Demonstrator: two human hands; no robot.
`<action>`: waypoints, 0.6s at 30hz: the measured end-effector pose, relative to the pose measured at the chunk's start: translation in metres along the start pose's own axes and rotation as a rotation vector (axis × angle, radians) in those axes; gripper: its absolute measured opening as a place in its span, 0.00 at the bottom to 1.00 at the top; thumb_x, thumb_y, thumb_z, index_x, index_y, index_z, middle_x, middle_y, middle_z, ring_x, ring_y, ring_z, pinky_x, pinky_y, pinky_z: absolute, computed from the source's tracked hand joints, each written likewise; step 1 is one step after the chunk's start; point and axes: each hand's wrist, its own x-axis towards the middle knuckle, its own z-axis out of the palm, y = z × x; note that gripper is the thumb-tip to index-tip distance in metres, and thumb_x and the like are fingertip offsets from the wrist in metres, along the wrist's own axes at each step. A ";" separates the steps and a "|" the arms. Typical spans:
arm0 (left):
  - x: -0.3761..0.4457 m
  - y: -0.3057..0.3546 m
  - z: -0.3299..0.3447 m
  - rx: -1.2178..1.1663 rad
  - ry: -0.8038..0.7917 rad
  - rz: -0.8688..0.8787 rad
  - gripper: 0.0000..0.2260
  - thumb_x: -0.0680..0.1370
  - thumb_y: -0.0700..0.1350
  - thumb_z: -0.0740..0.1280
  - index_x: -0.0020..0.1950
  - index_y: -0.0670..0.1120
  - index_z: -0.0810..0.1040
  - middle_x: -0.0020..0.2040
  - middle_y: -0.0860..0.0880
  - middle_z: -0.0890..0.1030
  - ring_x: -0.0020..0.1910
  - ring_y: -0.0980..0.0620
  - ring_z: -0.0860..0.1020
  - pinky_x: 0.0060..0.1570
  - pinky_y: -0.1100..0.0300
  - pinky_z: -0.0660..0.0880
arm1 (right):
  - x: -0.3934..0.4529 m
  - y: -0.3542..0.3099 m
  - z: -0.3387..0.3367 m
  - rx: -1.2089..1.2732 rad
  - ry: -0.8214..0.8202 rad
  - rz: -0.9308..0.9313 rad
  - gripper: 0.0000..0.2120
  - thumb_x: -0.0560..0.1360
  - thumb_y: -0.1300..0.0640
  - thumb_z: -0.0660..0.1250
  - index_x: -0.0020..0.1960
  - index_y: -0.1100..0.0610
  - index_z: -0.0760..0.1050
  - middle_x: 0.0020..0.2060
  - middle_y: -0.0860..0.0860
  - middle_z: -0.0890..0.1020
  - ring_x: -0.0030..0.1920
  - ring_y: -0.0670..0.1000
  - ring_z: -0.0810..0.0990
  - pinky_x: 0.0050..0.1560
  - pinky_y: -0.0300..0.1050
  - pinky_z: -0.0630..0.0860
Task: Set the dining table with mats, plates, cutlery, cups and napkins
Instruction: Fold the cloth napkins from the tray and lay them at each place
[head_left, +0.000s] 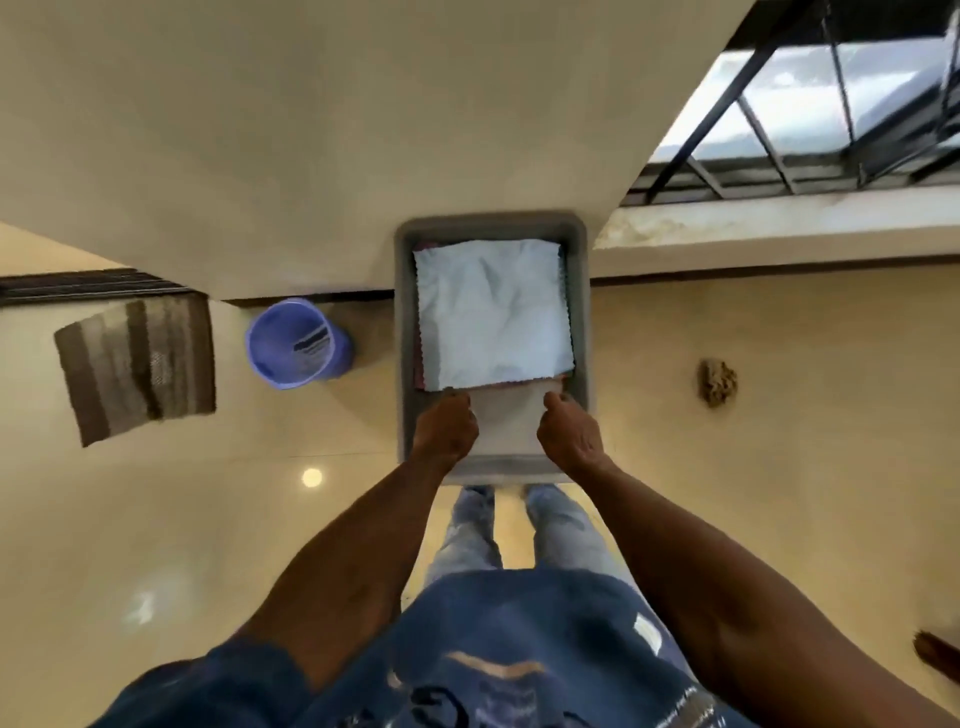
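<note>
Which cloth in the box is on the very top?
The pale blue cloth with the zigzag edge lies on top in the grey bin. The pinkish ones under it only peek out at its edges.

Grey tray, pale-blue cloth (bin purple).

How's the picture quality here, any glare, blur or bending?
Head view: wide-angle bending curves the wall and window bars; a lamp's glare spot shines on the glossy floor; overall slightly soft; the tray and pale cloth are evenly lit.
</note>
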 end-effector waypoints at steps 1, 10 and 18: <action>0.009 -0.007 0.003 0.029 -0.022 0.022 0.11 0.80 0.41 0.60 0.60 0.40 0.76 0.62 0.41 0.75 0.56 0.38 0.78 0.54 0.49 0.75 | 0.005 -0.002 0.008 -0.010 0.011 0.005 0.08 0.77 0.65 0.57 0.53 0.61 0.72 0.52 0.59 0.78 0.46 0.61 0.78 0.40 0.46 0.67; 0.081 -0.043 0.048 0.204 -0.016 0.233 0.11 0.78 0.38 0.62 0.60 0.41 0.75 0.59 0.42 0.75 0.58 0.41 0.74 0.58 0.49 0.72 | 0.061 0.004 0.059 0.123 0.116 0.169 0.14 0.80 0.62 0.57 0.64 0.60 0.73 0.59 0.59 0.76 0.53 0.61 0.78 0.45 0.46 0.72; 0.126 -0.056 0.072 0.252 0.039 0.345 0.19 0.79 0.41 0.63 0.70 0.41 0.70 0.72 0.41 0.68 0.72 0.41 0.64 0.68 0.46 0.63 | 0.105 0.010 0.092 -0.230 0.166 -0.191 0.26 0.70 0.67 0.64 0.68 0.61 0.72 0.68 0.61 0.71 0.69 0.63 0.68 0.69 0.56 0.64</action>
